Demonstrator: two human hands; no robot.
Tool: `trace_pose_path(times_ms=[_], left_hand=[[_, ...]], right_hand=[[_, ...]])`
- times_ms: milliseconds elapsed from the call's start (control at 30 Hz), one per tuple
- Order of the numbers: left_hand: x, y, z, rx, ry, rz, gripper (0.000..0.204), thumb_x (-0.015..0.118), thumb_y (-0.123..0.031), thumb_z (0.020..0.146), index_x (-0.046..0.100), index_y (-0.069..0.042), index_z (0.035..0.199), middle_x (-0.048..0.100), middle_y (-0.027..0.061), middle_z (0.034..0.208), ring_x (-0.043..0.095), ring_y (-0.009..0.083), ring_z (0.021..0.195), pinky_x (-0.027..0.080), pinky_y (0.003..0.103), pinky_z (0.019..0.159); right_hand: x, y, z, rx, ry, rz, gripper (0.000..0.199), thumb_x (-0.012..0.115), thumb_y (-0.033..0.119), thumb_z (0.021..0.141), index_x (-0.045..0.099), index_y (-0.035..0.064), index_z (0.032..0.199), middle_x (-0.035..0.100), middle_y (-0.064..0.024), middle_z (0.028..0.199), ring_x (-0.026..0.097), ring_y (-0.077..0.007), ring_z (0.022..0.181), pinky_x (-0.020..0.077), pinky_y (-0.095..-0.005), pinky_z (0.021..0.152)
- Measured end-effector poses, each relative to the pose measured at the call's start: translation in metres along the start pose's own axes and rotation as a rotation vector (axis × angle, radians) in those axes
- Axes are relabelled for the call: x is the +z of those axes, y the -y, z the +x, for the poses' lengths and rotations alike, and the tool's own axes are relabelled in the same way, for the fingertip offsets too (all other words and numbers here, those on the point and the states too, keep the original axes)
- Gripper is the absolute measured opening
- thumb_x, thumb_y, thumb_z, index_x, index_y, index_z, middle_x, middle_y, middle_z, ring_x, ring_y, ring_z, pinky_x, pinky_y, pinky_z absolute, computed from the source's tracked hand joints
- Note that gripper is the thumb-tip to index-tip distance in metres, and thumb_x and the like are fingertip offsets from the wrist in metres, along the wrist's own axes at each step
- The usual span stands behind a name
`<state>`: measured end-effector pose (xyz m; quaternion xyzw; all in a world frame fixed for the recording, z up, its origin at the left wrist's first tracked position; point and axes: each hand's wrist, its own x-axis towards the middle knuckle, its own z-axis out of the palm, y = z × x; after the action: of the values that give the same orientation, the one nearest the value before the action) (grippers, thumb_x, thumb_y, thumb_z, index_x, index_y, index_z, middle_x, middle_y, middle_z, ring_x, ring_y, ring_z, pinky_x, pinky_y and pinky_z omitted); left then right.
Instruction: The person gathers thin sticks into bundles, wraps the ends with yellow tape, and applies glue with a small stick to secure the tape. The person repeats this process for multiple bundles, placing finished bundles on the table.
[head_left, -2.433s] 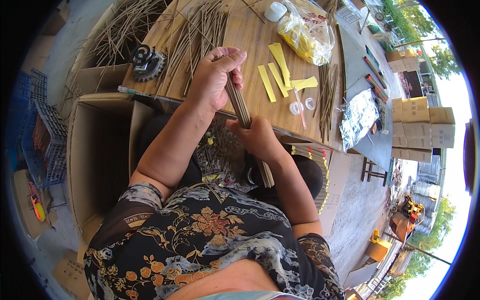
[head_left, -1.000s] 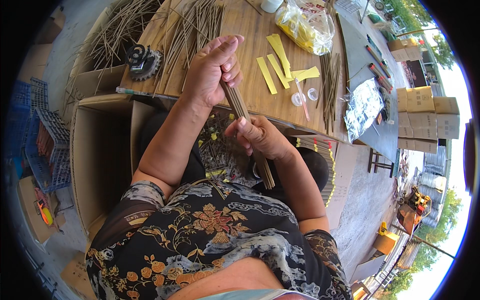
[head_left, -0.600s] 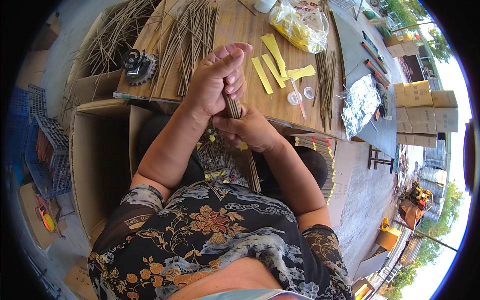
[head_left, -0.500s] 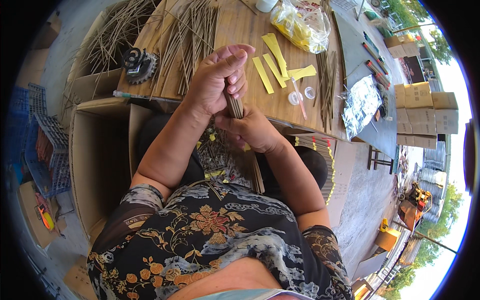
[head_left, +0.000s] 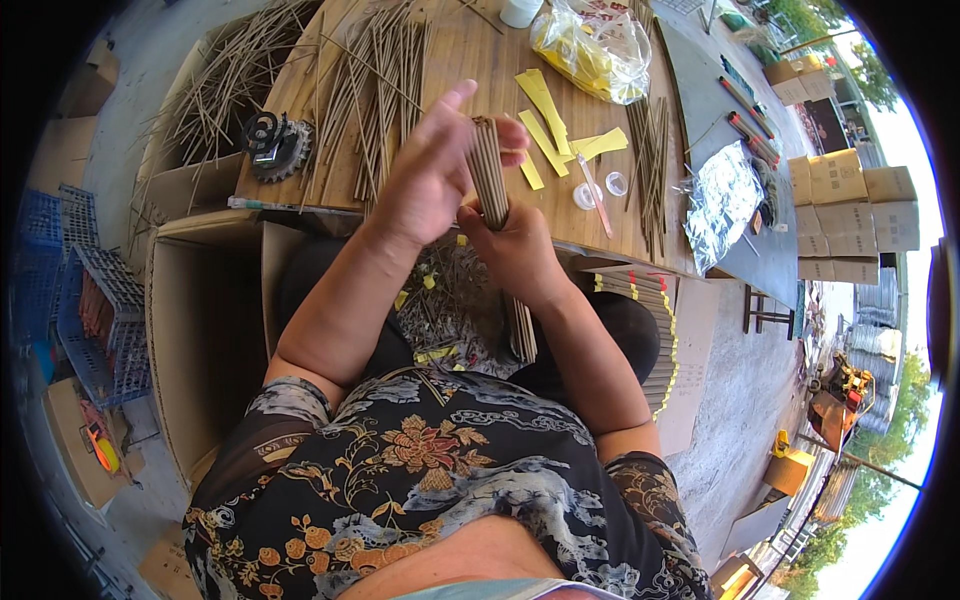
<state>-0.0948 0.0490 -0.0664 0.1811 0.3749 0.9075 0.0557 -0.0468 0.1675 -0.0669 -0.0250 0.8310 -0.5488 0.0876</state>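
My right hand (head_left: 515, 248) is wrapped round the middle of a bundle of thin brown incense sticks (head_left: 488, 175). The bundle stands tilted, its top end above my fist and its lower end (head_left: 522, 335) showing under my wrist. Beside the top end, my left hand (head_left: 425, 170) is open, thumb raised and slightly blurred. Its fingertips show past the far side of the sticks; whether the palm touches them I cannot tell. On the wooden table (head_left: 470, 60) ahead lie yellow paper strips (head_left: 545, 140) and loose sticks (head_left: 375, 100).
A plastic bag with yellow contents (head_left: 595, 50) and a roll of tape (head_left: 587, 195) are on the table. A black toothed metal part (head_left: 280, 148) sits at its left corner. An open carton (head_left: 200, 330) stands left, banded stick bundles (head_left: 650, 340) right. Crumpled foil (head_left: 722, 205) lies further right.
My left hand has loosened from round the top of the bundle and spread its fingers. The bundle has risen in my right hand, with more of its upper end showing.
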Motion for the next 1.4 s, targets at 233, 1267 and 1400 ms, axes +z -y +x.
trace_pose_path(times_ms=[233,1267,1400], left_hand=[[0.016,0.001,-0.007,-0.172,-0.297,-0.144,0.039,0.063,-0.012,0.079,0.046,0.004,0.110,0.046,0.0005,0.054,0.041,0.0088,0.043,0.036,0.023,0.042],[0.001,-0.011,0.003,-0.106,-0.266,-0.123,0.023,0.060,-0.021,0.082,0.052,-0.005,0.097,0.045,-0.0004,0.054,0.044,0.0092,0.044,0.038,0.023,0.043],[0.000,-0.013,0.004,0.073,-0.258,-0.073,0.039,0.045,-0.036,0.089,0.045,-0.003,0.110,0.057,0.0057,0.068,0.056,0.0164,0.061,0.048,0.031,0.061]], right_hand=[[0.010,-0.015,-0.005,-0.143,0.010,-0.121,0.014,0.058,0.008,0.075,0.056,-0.0022,0.084,0.059,-0.0144,0.065,0.059,-0.0200,0.061,0.0436,-0.0311,0.053],[0.012,0.001,0.000,0.043,0.077,-0.175,0.024,0.060,0.018,0.076,0.054,-0.0047,0.080,0.056,-0.0264,0.066,0.058,-0.0396,0.070,0.0455,-0.0405,0.060],[0.011,0.005,-0.002,0.018,0.048,-0.147,0.024,0.059,0.018,0.078,0.053,-0.0057,0.081,0.056,-0.0257,0.065,0.058,-0.0399,0.068,0.0452,-0.0408,0.059]])
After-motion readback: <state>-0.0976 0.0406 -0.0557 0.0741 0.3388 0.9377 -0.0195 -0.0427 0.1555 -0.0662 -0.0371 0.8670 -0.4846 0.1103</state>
